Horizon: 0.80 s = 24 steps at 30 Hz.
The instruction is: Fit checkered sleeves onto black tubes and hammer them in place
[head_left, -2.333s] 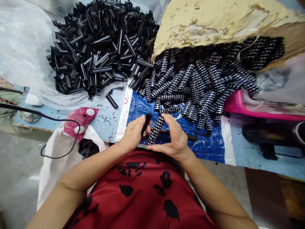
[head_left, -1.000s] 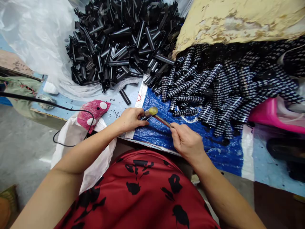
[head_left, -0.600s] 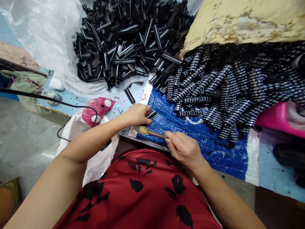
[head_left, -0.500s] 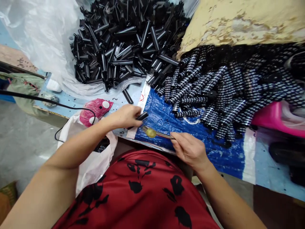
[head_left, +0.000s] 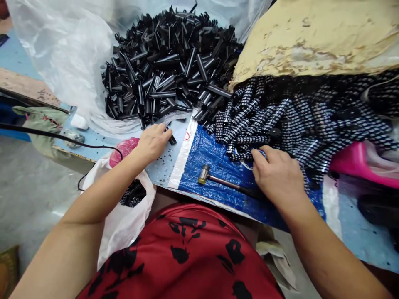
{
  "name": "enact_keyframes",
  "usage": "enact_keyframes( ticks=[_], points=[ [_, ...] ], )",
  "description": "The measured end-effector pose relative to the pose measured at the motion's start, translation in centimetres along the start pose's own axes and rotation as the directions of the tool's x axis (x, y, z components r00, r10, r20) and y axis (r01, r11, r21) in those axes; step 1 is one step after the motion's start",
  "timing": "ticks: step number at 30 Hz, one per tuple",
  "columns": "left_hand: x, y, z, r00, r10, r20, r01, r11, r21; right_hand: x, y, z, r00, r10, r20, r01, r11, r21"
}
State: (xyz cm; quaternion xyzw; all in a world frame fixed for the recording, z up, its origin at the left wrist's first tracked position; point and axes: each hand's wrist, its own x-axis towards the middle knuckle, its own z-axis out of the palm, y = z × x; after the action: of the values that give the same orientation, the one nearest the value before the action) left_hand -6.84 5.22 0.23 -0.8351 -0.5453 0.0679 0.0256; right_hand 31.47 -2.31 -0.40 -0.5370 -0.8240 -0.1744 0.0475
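My left hand [head_left: 154, 141] is closed over a plain black tube [head_left: 171, 136] on the light blue tabletop, just below the heap of plain black tubes [head_left: 162, 79]. My right hand [head_left: 277, 172] has its fingertips at the near edge of the pile of black-and-white patterned pieces [head_left: 293, 120], touching the end of one patterned piece [head_left: 241, 157]. Whether it grips that piece is unclear. A small hammer [head_left: 222, 181] with a grey and yellow head lies on the blue plastic sheet [head_left: 195, 153], its handle end beside my right hand.
A white bag [head_left: 123, 232] with patterned pieces inside hangs at the near table edge [head_left: 187, 194], by a pink bundle [head_left: 124, 150]. Clear plastic [head_left: 68, 54] surrounds the tube heap. A pink container [head_left: 358, 160] is at right. A black cable [head_left: 56, 135] crosses the left side.
The hammer has left my right hand and lies on the sheet. My right hand has moved right to the patterned pile. My left hand has moved up and left to the loose tube.
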Motion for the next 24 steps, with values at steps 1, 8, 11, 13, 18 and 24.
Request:
enact_keyframes(
  ticks=[1, 8, 11, 13, 18, 24],
  points=[
    [0.6, -0.3, 0.4, 0.999, 0.047, -0.002, -0.047, 0.999, 0.018, 0.2, 0.3, 0.3, 0.999, -0.018, 0.026, 0.018, 1.0, -0.007],
    [-1.0, 0.3, 0.5, 0.985, 0.089, -0.146, -0.128, 0.949, -0.287, -1.1, 1.1, -0.3, 0.975, -0.196, -0.102, 0.211, 0.963, 0.166],
    [-3.0, 1.2, 0.4, 0.999, -0.005, -0.052, -0.032, 0.733, -0.679, -1.9, 0.0, -1.0, 0.978, -0.041, -0.206, 0.12, 0.915, 0.386],
    [-3.8, 1.4, 0.7, 0.995, -0.062, 0.074, 0.095, 0.528, -0.844, -2.0, -1.2, -1.2, 0.962, 0.194, -0.19, -0.035, 0.782, 0.622],
    [-3.4, 2.7, 1.4, 0.882, -0.407, 0.239, 0.27, 0.021, -0.963, 0.1, -4.7, -0.9, 0.756, 0.602, 0.259, -0.301, -0.032, 0.953],
    [-3.4, 8.0, -0.9, 0.879, -0.314, 0.358, 0.173, -0.49, -0.855, 2.4, -7.5, -2.4, 0.679, 0.284, 0.677, -0.28, -0.752, 0.596]
  ],
)
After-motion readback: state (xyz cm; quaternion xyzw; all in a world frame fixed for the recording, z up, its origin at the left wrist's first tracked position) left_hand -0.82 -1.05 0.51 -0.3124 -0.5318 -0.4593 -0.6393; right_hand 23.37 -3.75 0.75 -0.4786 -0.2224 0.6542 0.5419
